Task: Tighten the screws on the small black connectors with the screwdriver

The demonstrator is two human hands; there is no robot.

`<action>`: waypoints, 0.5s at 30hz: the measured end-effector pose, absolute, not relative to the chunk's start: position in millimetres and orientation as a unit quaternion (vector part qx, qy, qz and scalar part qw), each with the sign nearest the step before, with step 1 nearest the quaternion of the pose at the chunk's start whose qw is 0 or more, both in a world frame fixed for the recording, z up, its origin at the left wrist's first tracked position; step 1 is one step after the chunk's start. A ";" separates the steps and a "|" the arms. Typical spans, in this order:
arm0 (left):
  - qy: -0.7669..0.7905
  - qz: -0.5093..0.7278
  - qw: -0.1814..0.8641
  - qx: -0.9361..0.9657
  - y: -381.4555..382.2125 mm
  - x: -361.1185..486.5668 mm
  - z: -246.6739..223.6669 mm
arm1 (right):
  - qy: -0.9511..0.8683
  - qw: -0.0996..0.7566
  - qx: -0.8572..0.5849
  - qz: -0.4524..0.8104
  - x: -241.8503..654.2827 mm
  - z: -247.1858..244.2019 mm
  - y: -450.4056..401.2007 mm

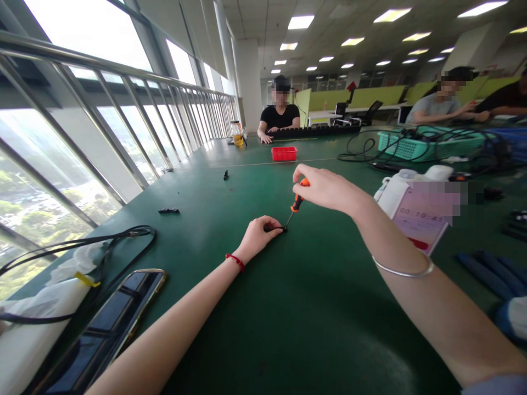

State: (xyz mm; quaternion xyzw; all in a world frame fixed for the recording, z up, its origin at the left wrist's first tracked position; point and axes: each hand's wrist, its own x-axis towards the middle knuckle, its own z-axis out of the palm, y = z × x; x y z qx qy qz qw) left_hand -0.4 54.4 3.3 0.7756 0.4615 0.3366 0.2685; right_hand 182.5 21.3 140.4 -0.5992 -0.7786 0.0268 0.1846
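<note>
My right hand (323,189) is closed around the orange-and-black handle of a screwdriver (298,202). The screwdriver slants down to the left, and its tip meets the end of a small black part (283,229) on the green table. Thumb and fingers of my left hand (260,236) pinch that part against the tabletop; most of it is hidden by the fingers. Farther left lie a similar black strip-like piece (169,211) and a smaller black piece (225,175).
The green table (247,329) also bears a red tray (284,154), a phone (119,318), black cables (135,233), a white device with a lit timer screen (424,211) and a turquoise basket (432,144) of cables. One person (280,112) sits opposite; others sit at far right.
</note>
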 end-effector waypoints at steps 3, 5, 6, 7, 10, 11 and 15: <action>0.456 0.339 0.266 0.779 54.5 -0.4 3.1 | -0.764 0.186 -0.618 0.015 181.0 139.9 20.7; 0.455 0.339 0.265 0.780 54.3 -0.4 3.3 | -0.754 0.178 -0.632 0.011 180.5 139.9 20.7; 0.456 0.337 0.265 0.780 54.2 -0.4 3.6 | -0.755 0.175 -0.632 0.010 180.7 139.9 20.7; 0.458 0.336 0.264 0.779 54.0 -0.3 3.9 | -0.760 0.172 -0.627 0.010 181.0 139.9 20.7; 0.465 0.333 0.264 0.777 53.7 -0.1 4.7 | -0.778 0.176 -0.602 0.012 182.2 139.3 20.8; 0.464 0.333 0.265 0.777 53.7 -0.1 4.8 | -0.780 0.179 -0.600 0.012 182.3 139.1 20.9; 0.451 0.337 0.276 0.779 53.7 -0.5 4.9 | -0.765 0.172 -0.620 0.015 181.4 139.6 20.5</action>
